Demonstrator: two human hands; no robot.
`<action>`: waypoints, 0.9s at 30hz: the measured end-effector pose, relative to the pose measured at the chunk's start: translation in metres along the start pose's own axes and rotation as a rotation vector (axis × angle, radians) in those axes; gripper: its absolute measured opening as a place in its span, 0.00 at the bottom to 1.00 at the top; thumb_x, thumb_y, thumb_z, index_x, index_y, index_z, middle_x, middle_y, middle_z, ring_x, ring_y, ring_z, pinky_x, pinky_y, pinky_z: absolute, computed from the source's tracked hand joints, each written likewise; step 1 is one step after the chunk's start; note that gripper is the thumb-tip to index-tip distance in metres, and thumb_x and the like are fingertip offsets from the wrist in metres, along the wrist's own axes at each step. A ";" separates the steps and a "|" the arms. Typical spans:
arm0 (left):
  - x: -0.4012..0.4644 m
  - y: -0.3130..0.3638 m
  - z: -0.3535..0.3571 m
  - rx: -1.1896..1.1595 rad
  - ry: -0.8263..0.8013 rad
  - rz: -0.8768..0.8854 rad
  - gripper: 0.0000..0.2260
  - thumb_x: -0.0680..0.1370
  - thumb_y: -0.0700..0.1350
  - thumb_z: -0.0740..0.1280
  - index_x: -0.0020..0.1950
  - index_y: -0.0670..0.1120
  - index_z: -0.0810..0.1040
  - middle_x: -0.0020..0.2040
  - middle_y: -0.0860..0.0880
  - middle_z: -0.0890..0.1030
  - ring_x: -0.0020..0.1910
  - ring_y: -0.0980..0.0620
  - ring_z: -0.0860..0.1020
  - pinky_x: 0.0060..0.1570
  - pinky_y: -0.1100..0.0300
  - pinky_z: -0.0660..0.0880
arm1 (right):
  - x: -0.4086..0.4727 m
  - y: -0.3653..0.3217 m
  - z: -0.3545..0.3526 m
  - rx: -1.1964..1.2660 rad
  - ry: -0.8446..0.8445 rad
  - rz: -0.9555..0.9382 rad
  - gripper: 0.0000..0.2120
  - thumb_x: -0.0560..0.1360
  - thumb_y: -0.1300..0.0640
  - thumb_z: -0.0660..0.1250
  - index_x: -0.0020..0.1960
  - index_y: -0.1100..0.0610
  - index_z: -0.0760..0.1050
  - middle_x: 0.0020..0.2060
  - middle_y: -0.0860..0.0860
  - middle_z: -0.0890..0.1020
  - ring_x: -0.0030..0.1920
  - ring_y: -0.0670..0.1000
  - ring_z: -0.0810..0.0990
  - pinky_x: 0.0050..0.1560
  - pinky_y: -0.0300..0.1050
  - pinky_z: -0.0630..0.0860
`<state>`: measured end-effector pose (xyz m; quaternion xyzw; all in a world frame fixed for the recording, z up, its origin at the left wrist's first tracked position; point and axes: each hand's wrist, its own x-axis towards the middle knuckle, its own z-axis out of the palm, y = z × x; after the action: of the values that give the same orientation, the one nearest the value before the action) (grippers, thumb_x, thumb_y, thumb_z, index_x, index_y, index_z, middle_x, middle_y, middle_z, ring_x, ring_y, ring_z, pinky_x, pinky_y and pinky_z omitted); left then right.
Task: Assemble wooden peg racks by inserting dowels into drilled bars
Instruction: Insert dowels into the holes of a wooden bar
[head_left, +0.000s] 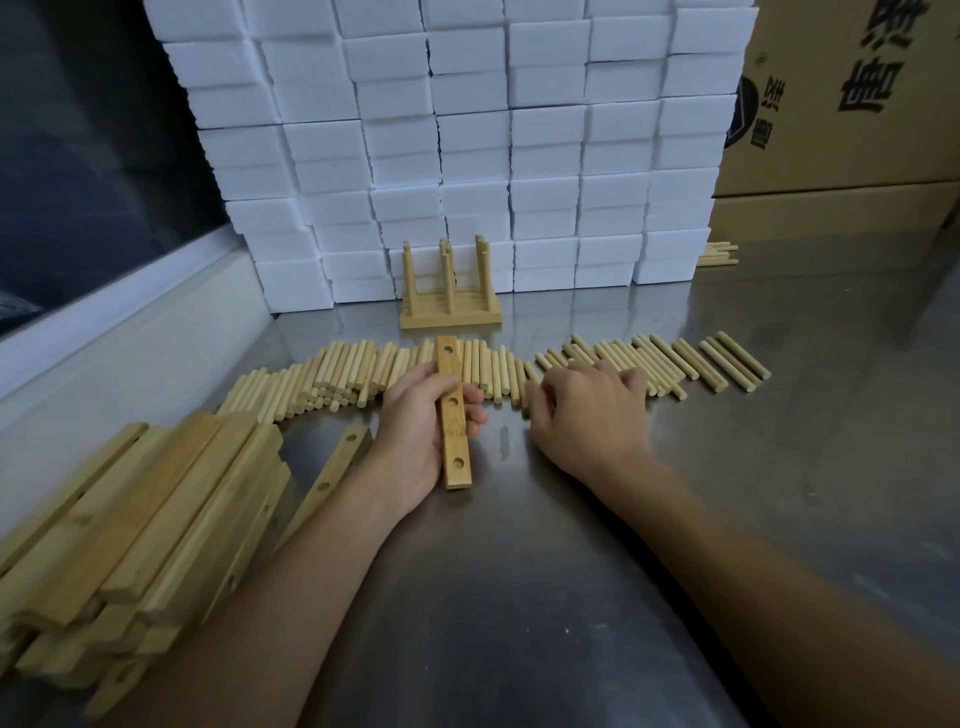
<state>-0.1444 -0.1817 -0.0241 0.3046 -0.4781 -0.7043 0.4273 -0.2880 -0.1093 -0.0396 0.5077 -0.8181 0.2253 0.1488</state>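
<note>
- Head view: at the bench's (519, 597) near-left corner lies a loose pile of bars (130, 525), some showing drilled holes; one more bar lies tilted just beside the pile.
- The left hand (421, 431) grips a bar (454, 413) near the middle of the bench, fingers curled round it, the bar pointing away from the person with three holes facing up.
- The right hand (587, 415) rests palm down just right of that bar, its curled fingers over the near ends of the dowels (644, 361); whether it pinches one I cannot tell.
- The dowels lie side by side in a long row across the bench, heaped thicker at the left end.
- Behind the row stands a finished rack (451, 296), pegs upright, close against a wall of white boxes (467, 130) at the far edge.
- A few more dowels lie at the far right, below cardboard cartons (852, 104).
</note>
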 end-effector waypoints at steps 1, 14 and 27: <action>0.000 0.000 0.000 -0.002 -0.002 -0.001 0.08 0.82 0.35 0.57 0.54 0.40 0.76 0.36 0.41 0.78 0.29 0.49 0.77 0.26 0.60 0.73 | 0.000 0.000 0.000 -0.001 0.003 0.010 0.15 0.80 0.46 0.55 0.40 0.51 0.73 0.40 0.48 0.77 0.46 0.53 0.75 0.57 0.54 0.63; 0.000 0.000 -0.001 0.011 -0.004 -0.006 0.08 0.82 0.35 0.58 0.55 0.40 0.77 0.35 0.42 0.79 0.31 0.48 0.77 0.27 0.60 0.74 | -0.001 -0.004 -0.004 -0.110 -0.127 0.052 0.05 0.77 0.58 0.64 0.52 0.55 0.71 0.53 0.55 0.74 0.55 0.57 0.71 0.58 0.54 0.68; 0.000 -0.001 -0.002 0.020 -0.019 0.002 0.08 0.81 0.35 0.59 0.56 0.38 0.77 0.36 0.41 0.78 0.30 0.49 0.77 0.28 0.60 0.74 | -0.001 -0.003 -0.008 0.406 0.000 -0.071 0.15 0.76 0.67 0.62 0.62 0.58 0.71 0.46 0.52 0.75 0.46 0.52 0.74 0.47 0.50 0.74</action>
<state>-0.1433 -0.1827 -0.0255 0.3017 -0.4895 -0.7019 0.4204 -0.2847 -0.1053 -0.0329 0.5556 -0.7376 0.3802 0.0514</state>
